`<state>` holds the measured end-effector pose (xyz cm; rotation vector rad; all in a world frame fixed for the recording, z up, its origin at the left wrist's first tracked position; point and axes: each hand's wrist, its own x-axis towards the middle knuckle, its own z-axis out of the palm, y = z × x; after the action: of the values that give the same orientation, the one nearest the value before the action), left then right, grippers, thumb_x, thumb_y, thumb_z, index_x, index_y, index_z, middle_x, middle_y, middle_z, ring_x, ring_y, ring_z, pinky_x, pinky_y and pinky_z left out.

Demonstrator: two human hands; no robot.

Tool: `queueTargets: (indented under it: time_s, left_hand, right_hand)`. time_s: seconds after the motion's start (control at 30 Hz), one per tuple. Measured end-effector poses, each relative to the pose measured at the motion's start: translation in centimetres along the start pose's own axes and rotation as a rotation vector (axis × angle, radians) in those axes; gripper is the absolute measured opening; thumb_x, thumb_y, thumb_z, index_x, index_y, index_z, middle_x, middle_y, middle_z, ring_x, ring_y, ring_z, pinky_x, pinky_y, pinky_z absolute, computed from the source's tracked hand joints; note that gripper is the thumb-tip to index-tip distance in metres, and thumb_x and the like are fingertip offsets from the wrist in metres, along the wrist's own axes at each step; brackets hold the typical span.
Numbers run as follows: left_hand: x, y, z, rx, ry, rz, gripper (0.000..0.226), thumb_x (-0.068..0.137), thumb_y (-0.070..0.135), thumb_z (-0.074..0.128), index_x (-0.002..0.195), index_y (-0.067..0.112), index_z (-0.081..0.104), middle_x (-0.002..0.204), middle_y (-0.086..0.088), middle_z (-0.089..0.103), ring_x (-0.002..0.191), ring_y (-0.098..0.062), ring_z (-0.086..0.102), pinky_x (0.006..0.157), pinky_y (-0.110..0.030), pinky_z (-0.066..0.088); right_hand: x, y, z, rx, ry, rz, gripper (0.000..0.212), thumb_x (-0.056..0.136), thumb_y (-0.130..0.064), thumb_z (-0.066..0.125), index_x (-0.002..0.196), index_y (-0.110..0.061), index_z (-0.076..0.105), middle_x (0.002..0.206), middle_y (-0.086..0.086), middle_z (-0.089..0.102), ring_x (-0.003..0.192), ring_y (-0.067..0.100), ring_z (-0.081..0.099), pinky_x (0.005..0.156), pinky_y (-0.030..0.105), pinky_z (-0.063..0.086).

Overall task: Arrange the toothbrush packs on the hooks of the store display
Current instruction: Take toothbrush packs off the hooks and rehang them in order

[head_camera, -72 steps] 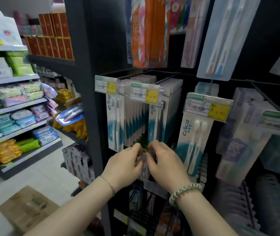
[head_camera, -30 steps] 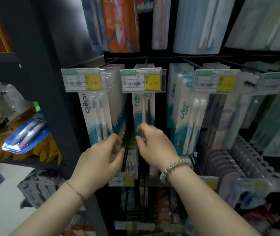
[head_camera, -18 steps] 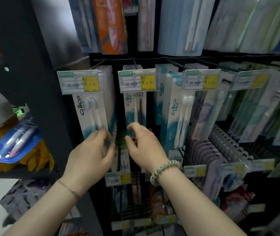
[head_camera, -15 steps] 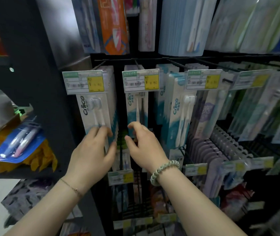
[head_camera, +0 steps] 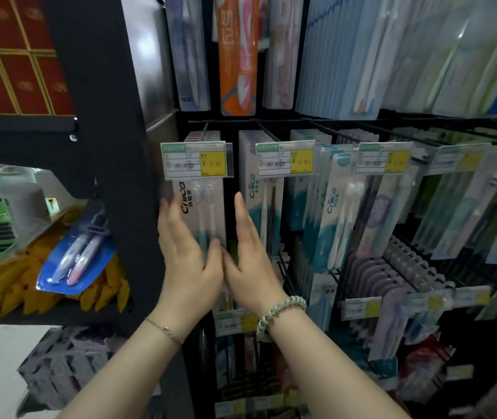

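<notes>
**Both hands flat around the left-end toothbrush packs**

On my feed I take the leftmost price tag [head_camera: 196, 160] as the landmark. It is a white-and-yellow label at the tip of the leftmost hook [head_camera: 204, 128]. Directly below it hangs the front toothbrush pack [head_camera: 208, 213], a white card with two brushes under clear plastic. More packs of the same kind are stacked behind it on that hook.

The left hand [head_camera: 186, 264] is below and slightly left of the tag. Its fingers are straight and point up along the pack's left edge, and its thumb lies across the pack's lower front. The right hand [head_camera: 251, 258] is below and right of the tag. Its fingers are also straight, and it stands edge-on in the gap between this stack and the next row of packs [head_camera: 264, 204]. The two thumbs touch just under the front pack. Neither hand curls round anything; both are flat, with the stack between the palms.

A second price tag [head_camera: 285, 158] and a third price tag [head_camera: 383, 157] sit to the right of the landmark at the same height. A black upright post [head_camera: 105, 146] stands to its left. Further left and lower lies a blue blister pack [head_camera: 75, 255]. An orange pack [head_camera: 235, 55] hangs above the tag. Well below the tag, a beaded bracelet [head_camera: 280, 313] circles the right wrist and a thin chain [head_camera: 162, 329] circles the left.
</notes>
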<state>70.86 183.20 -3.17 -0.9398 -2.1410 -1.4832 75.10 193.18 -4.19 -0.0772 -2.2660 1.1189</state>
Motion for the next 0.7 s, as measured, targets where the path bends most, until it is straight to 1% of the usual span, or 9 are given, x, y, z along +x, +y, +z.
queueTargets:
  time_s: [0.1, 0.17, 0.23, 0.3, 0.37, 0.43, 0.53, 0.6, 0.7]
  left_hand:
    - [0.6, -0.3, 0.4, -0.088, 0.022, -0.015, 0.079, 0.096, 0.009, 0.052, 0.153, 0.022, -0.002, 0.147, 0.021, 0.001, 0.131, 0.025, -0.005, 0.115, -0.018, 0.004]
    - [1.0, -0.4, 0.7, -0.136, 0.03, -0.04, 0.077, 0.098, 0.011, 0.05, 0.154, 0.021, -0.003, 0.148, 0.022, 0.001, 0.127, 0.029, -0.006, 0.113, -0.01, 0.004]
    - [1.3, -0.3, 0.9, -0.165, 0.021, -0.064, 0.074, 0.1, 0.013, 0.047, 0.154, 0.024, -0.003, 0.155, 0.018, 0.0, 0.135, 0.021, -0.005, 0.111, -0.005, 0.001]
    - [1.4, -0.3, 1.1, -0.179, -0.014, -0.096, 0.071, 0.102, 0.016, 0.043, 0.155, 0.026, -0.003, 0.162, 0.01, -0.002, 0.144, 0.006, -0.004, 0.115, -0.014, 0.0]
    - [1.6, -0.5, 1.2, -0.19, -0.053, -0.116, 0.071, 0.103, 0.018, 0.04, 0.154, 0.028, -0.007, 0.163, 0.007, -0.004, 0.148, -0.003, -0.004, 0.116, -0.023, 0.0]
    - [1.9, -0.8, 1.2, -0.193, -0.07, -0.117, 0.071, 0.103, 0.019, 0.04, 0.153, 0.031, -0.009, 0.163, 0.006, -0.004, 0.148, -0.005, -0.005, 0.118, -0.027, 0.0]
    - [2.4, -1.1, 1.2, -0.19, -0.084, -0.116, 0.071, 0.103, 0.019, 0.04, 0.153, 0.032, -0.009, 0.163, 0.006, -0.004, 0.149, -0.006, -0.005, 0.119, -0.03, 0.001]
    - [2.7, -1.3, 1.1, -0.188, -0.091, -0.123, 0.072, 0.103, 0.019, 0.04, 0.153, 0.031, -0.009, 0.163, 0.005, -0.005, 0.149, -0.007, -0.006, 0.119, -0.03, 0.0]
    - [2.8, -1.5, 1.0, -0.16, -0.104, -0.106, 0.073, 0.103, 0.019, 0.04, 0.153, 0.031, -0.012, 0.163, 0.005, -0.009, 0.148, -0.006, -0.011, 0.12, -0.033, -0.003]
  right_hand:
    - [0.2, -0.1, 1.1, -0.044, 0.019, -0.038, 0.078, 0.1, -0.027, 0.045, 0.148, -0.042, -0.014, 0.16, -0.012, -0.01, 0.135, -0.018, -0.009, 0.095, -0.006, 0.005]
    - [0.4, -0.2, 1.6, -0.049, 0.013, -0.044, 0.08, 0.099, -0.029, 0.046, 0.148, -0.042, -0.016, 0.159, -0.013, -0.014, 0.132, -0.022, -0.011, 0.096, -0.005, 0.005]
    - [0.7, -0.4, 1.9, -0.042, 0.003, -0.046, 0.08, 0.099, -0.029, 0.047, 0.148, -0.042, -0.014, 0.158, -0.016, -0.014, 0.133, -0.019, -0.008, 0.101, 0.0, 0.007]
    - [1.0, -0.5, 2.0, -0.033, 0.014, -0.054, 0.077, 0.099, -0.026, 0.046, 0.148, -0.04, -0.011, 0.158, -0.016, -0.012, 0.137, -0.012, -0.002, 0.107, 0.005, 0.014]
    - [1.1, -0.7, 1.8, -0.044, -0.024, -0.008, 0.088, 0.097, -0.026, 0.053, 0.146, -0.044, -0.017, 0.157, -0.018, -0.019, 0.134, -0.01, 0.001, 0.092, -0.005, 0.02]
    - [1.1, -0.8, 1.6, -0.07, -0.056, 0.022, 0.095, 0.095, -0.025, 0.057, 0.144, -0.045, -0.021, 0.156, -0.018, -0.022, 0.127, -0.008, 0.009, 0.082, -0.003, 0.026]
    - [1.3, -1.0, 1.5, -0.091, -0.059, 0.02, 0.097, 0.094, -0.021, 0.057, 0.144, -0.043, -0.023, 0.157, -0.015, -0.022, 0.12, -0.004, 0.016, 0.086, 0.014, 0.032]
    - [1.6, -1.2, 1.7, -0.097, -0.059, 0.021, 0.098, 0.094, -0.019, 0.057, 0.144, -0.042, -0.024, 0.157, -0.015, -0.022, 0.12, -0.003, 0.021, 0.087, 0.017, 0.033]
    - [1.6, -1.2, 1.7, -0.106, -0.062, 0.031, 0.099, 0.094, -0.018, 0.058, 0.144, -0.043, -0.024, 0.157, -0.015, -0.02, 0.129, 0.006, 0.032, 0.089, 0.02, 0.038]
